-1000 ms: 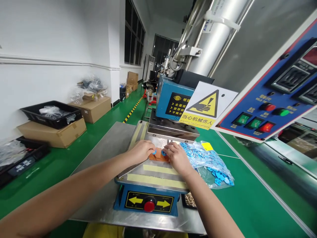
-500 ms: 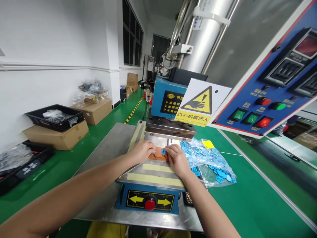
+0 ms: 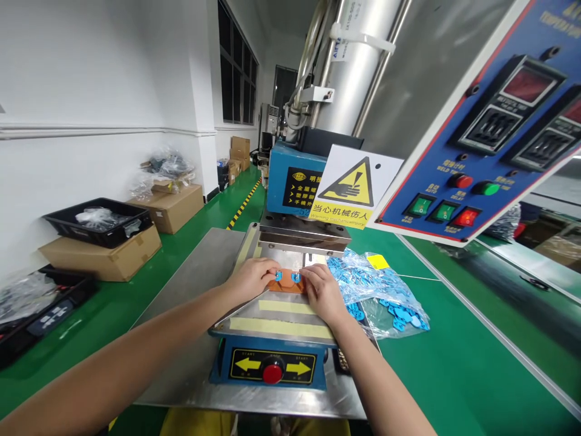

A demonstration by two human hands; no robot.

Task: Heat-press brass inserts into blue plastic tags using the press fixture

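Note:
An orange fixture block (image 3: 287, 283) lies on the metal bed of the bench press, under the press head. A small blue plastic piece (image 3: 278, 276) sits at its left side, with the thumb and fingertips of my left hand (image 3: 252, 278) closed at its outer edge. At the right side is a second blue plastic piece (image 3: 296, 277); the bent fingers of my right hand (image 3: 324, 292) are pressed together against it. My fingers partly cover both ends of the block. The steel press bar (image 3: 304, 237) is raised just beyond my hands.
A clear bag of blue pieces (image 3: 370, 278) lies to the right of the press bed. The control panel (image 3: 476, 151) and a warning card (image 3: 349, 184) hang above right. A red button (image 3: 273, 370) is on the front. Boxes and black crates (image 3: 102, 221) stand left.
My left fingertips have drawn slightly outward, and more of the left blue piece shows on the orange block. My right hand stays at its piece. The view has shifted a little.

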